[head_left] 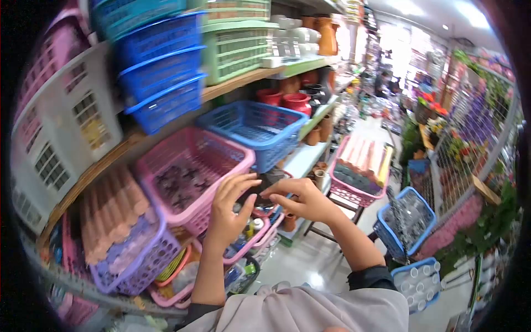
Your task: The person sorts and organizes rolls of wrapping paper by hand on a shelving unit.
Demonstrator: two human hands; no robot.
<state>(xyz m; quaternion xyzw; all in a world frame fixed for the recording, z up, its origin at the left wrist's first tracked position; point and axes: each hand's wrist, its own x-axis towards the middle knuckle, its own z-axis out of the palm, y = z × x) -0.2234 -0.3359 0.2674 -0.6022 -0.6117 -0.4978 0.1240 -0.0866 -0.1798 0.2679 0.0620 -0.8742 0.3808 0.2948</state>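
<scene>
My left hand [232, 206] is raised in front of the pink basket [200, 213], its fingers stretched out and the thumb held apart. My right hand [301, 198] faces it from the right, fingers reaching toward the left hand and slightly bent, with thumb and forefinger apart. A dark patch shows in the gap between the hands; I cannot tell whether it is a thing near the fingertips or the background. Inside the pink basket lie several dark, spiky-edged pieces [180, 185].
A purple basket [141, 263] holds rolled peach material [108, 221]. Blue baskets [163, 105] are stacked above, and another blue basket [251, 124] sits behind. Across the aisle a pink basket [358, 195] rests on a stool. Blue baskets [406, 221] and a wire mesh rack [478, 127] line the right.
</scene>
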